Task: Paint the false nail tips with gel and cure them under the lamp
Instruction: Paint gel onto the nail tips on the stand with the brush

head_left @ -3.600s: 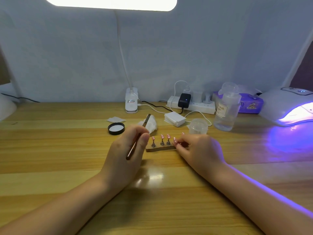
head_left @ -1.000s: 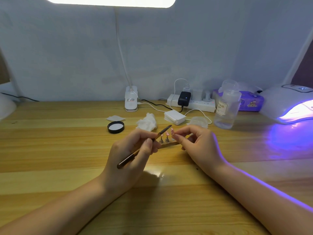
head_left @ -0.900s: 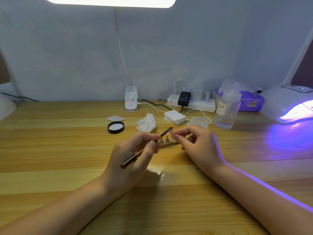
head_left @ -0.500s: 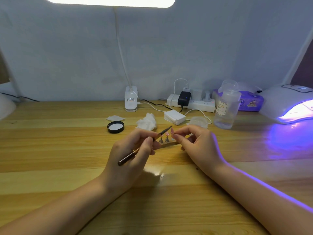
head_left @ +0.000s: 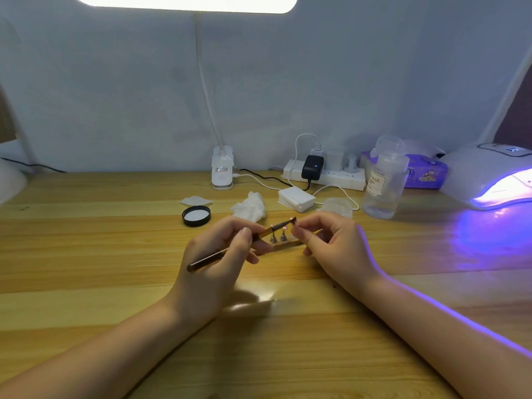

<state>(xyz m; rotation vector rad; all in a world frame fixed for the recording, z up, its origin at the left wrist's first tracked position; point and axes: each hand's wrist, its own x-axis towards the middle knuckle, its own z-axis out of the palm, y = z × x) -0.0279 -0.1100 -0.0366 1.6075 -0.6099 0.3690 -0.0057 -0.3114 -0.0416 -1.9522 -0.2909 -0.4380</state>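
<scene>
Head view: left hand fingers clamp one brush; right hand fingers pinch one nail tip

Pink nail tips upright on a wooden holder, slanted brush tip near them, lamp glowing violet far right.

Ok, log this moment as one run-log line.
phase: painting | left hand: holds brush | right hand: pinches nail tip at bristles | curing lamp: lit, nothing visibly inside
</scene>
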